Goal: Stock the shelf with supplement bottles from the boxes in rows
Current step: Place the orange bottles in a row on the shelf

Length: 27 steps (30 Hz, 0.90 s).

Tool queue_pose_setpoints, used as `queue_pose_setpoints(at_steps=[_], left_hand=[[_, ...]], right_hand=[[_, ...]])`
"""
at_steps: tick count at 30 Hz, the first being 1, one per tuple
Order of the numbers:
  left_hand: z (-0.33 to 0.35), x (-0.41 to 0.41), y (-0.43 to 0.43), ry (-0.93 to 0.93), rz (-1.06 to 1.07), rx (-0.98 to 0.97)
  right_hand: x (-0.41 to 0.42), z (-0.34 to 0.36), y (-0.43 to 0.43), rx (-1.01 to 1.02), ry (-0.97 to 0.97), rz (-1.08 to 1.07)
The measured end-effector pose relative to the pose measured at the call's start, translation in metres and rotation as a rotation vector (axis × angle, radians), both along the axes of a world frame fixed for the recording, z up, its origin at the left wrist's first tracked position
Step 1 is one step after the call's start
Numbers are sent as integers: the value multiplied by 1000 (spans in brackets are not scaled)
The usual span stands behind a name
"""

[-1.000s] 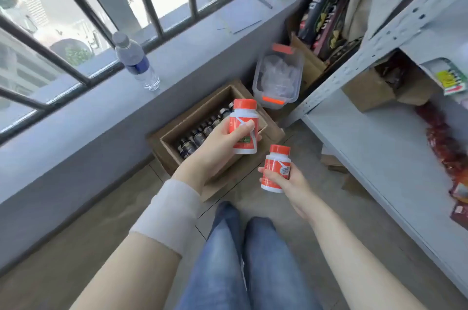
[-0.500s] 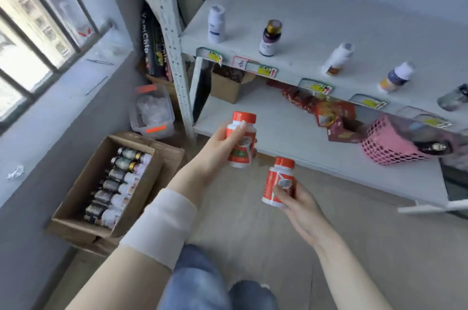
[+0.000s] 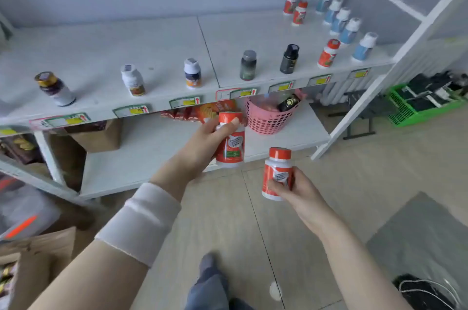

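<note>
My left hand [image 3: 205, 143] grips a white supplement bottle with an orange cap and label [image 3: 231, 143], held upright in front of the lower shelf. My right hand [image 3: 295, 189] grips a second bottle of the same kind [image 3: 274, 172], lower and to the right, above the floor. On the white upper shelf [image 3: 157, 41] three matching orange bottles stand at the right: two at the back [image 3: 295, 9] and one at the front edge [image 3: 328, 53]. A row of blue-labelled bottles [image 3: 347, 28] runs beside them.
Single sample bottles stand along the upper shelf's front edge, among them a black one [image 3: 289, 58]. A pink basket [image 3: 269, 117] and snack packs sit on the lower shelf. A cardboard box [image 3: 35, 259] is at the lower left, a green crate [image 3: 425, 102] at the right.
The view has swung right from the window and the box to the shelf's right end. Both hands still hold their bottles, now in front of the shelf.
</note>
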State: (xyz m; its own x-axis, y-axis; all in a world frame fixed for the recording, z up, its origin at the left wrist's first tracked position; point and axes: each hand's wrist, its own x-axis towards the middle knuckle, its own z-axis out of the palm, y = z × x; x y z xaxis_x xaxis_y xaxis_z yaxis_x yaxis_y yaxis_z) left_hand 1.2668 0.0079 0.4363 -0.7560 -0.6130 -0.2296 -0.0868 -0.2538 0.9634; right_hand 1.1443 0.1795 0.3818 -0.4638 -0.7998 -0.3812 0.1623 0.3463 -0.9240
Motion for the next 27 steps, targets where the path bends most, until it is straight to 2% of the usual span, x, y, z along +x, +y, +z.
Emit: queue_pose_setpoints(at_steps=[7,17,27], left_hand=[[22,-132,-34,-32,-121,-112],[59,-295,-115,-39,-110,-204],[47,-437,-179,-184,-111,-335]], right_hand=[[-110,16,-7,-59,-121,-75],[-256,54,-78,-132,8,-188],[-393,47,-127,-147,63,-190]])
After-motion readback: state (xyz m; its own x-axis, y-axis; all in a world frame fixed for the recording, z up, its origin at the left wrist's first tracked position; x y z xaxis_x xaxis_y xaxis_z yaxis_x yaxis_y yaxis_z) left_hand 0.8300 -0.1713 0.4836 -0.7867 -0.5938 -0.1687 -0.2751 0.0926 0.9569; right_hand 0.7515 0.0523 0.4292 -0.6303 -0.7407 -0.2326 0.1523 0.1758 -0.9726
